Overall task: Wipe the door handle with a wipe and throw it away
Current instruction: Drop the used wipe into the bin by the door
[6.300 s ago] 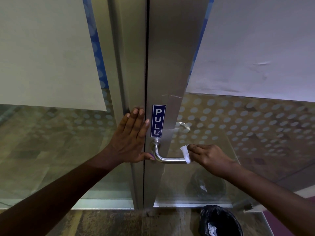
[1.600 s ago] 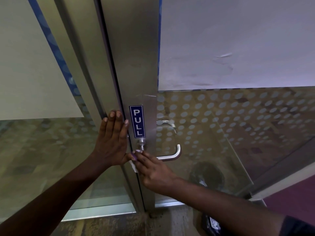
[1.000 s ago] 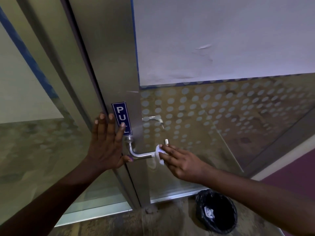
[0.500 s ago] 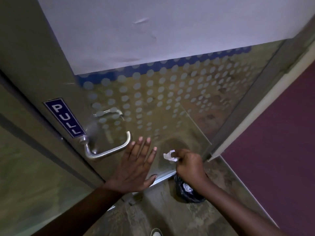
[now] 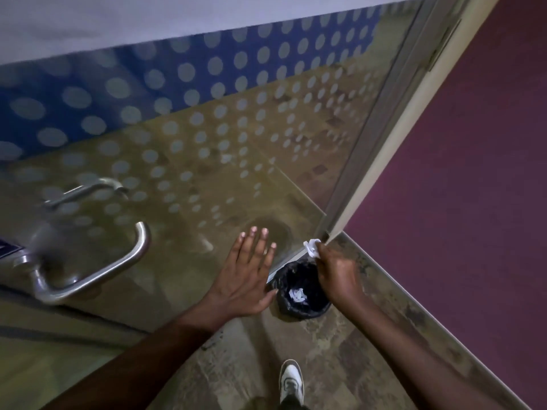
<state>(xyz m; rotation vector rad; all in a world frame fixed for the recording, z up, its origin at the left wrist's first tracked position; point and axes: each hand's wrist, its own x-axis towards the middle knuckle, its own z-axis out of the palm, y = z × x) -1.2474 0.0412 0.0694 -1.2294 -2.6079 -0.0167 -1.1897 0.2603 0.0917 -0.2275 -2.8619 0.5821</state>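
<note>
The steel door handle [image 5: 97, 270] juts from the glass door [image 5: 207, 161] at lower left, with nothing touching it. My left hand [image 5: 247, 275] lies flat and open against the lower glass, fingers spread. My right hand [image 5: 336, 273] pinches a crumpled white wipe [image 5: 312, 247] between its fingertips, just above the far rim of a small bin lined with a black bag [image 5: 302, 291]. The bin stands on the floor by the door's bottom corner, and white crumpled paper lies inside it.
A maroon wall [image 5: 461, 179] with a pale skirting runs down the right side. The mottled brown floor [image 5: 340, 350] stretches below, and a white shoe [image 5: 291, 383] shows at the bottom edge. A blue sign's corner [image 5: 7, 250] peeks in at far left.
The view has tilted down and to the right. My right hand left the handle and carried the wipe down over the bin. My left hand slid from the door frame down onto the lower glass.
</note>
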